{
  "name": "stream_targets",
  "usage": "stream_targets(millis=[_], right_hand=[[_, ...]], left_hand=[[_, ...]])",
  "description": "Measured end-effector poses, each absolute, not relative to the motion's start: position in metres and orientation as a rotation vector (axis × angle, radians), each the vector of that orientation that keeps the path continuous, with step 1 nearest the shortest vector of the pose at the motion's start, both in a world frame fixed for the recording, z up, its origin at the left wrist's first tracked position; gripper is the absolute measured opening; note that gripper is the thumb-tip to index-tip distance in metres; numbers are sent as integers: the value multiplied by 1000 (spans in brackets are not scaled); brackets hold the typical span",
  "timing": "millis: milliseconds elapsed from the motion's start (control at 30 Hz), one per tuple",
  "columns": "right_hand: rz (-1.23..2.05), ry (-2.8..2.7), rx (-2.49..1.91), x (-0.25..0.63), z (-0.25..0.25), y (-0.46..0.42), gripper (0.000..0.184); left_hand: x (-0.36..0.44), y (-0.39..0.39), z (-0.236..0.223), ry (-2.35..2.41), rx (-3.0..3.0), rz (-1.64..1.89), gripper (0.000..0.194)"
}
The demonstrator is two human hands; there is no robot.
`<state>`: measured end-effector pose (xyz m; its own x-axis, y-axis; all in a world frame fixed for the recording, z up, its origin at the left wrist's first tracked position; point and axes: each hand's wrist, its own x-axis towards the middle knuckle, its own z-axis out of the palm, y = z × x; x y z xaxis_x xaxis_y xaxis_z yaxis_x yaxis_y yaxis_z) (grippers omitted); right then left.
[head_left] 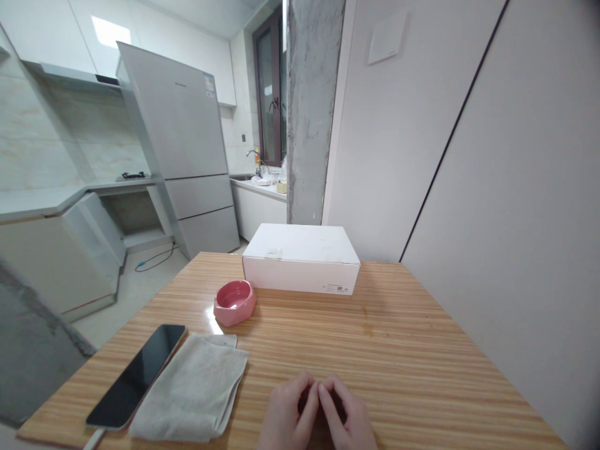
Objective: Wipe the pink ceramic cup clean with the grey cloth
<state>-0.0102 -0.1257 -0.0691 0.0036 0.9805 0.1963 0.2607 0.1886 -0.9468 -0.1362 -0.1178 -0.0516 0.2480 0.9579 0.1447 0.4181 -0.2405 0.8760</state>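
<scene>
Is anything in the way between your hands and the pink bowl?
No, nothing visible stands in the way. Only bare wooden tabletop lies between the left hand and right hand and the pink bowl. The folded towel lies just left of that path.

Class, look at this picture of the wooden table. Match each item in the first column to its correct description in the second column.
Items:
1. Pink bowl
2. White box
3. Folded cloth
4. Smartphone

Descriptions:
A. Closed, at the far end
B. Dark screen facing up
C. Just in front of the box's left corner
D. Lying in layers beside the phone

Pairs: 1-C, 2-A, 3-D, 4-B
</scene>
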Motion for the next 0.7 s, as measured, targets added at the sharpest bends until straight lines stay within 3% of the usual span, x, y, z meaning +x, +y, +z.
stream_targets(millis=[67,133,200,300,433,533,700], right_hand=[[922,-1443,-1264,-10,-72,-125,40],[960,-1411,-1282,-9,-75,-124,41],[986,-1389,-1305,-9,-77,-124,43],[965,-1392,-1305,-10,-78,-124,45],[959,-1407,-1302,-11,-76,-124,45],[961,-1401,-1300,-11,-75,-124,45],[959,-1404,-1290,-12,-72,-124,44]], left_hand=[[-144,-119,-50,1144,1644,958,33],[-162,-115,-41,1022,1505,1012,62],[-190,-103,-25,1048,1517,1127,72],[-241,-66,0,1437,1747,1287,77],[-294,-10,4,1906,1807,1249,101],[-308,13,-7,1951,1710,1130,96],[-302,17,-7,1785,1647,1149,63]])
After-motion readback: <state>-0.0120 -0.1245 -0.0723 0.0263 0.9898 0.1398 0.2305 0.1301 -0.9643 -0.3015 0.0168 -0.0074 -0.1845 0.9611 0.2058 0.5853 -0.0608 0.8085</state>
